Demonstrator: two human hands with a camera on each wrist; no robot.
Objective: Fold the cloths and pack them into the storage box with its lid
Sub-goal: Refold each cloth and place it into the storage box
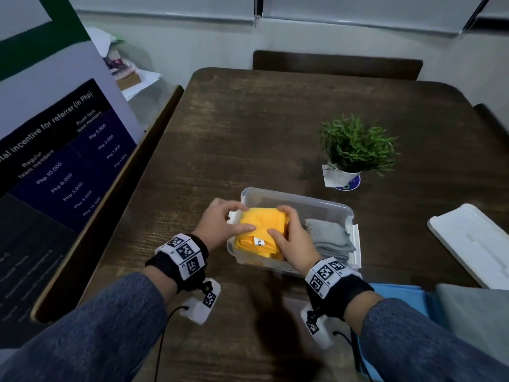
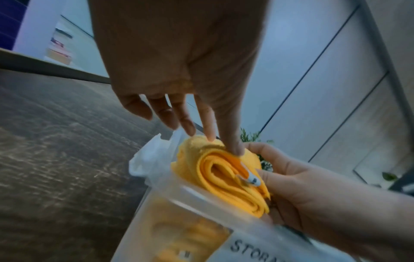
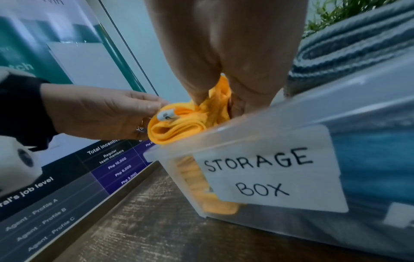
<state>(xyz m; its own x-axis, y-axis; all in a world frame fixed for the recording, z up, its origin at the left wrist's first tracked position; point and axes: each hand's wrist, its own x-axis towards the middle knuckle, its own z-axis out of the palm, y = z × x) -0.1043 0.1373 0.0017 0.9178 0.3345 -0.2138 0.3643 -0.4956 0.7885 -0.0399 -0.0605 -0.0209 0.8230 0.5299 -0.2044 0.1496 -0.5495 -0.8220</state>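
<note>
Head view: dark wood tabletop (image 1: 275, 128), pale walls, one poster board (image 1: 55, 161) at left, one chair (image 1: 336, 64) behind. One clear box (image 1: 297, 195) with two folded cloths inside: yellow cloth (image 1: 259, 227) at left end, top above rim; grey cloth (image 1: 330, 238) at right end. One potted plant (image 1: 355, 144), one white lid (image 1: 473, 244).

Left wrist view: left grip (image 2: 179, 62) spread, straight fingertips pressing on top of yellow cloth.

Right wrist view: right grip (image 3: 235, 44) pinching yellow cloth between thumb and fingers.

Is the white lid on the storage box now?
No, the lid lies on the table, apart from the open box.
</note>
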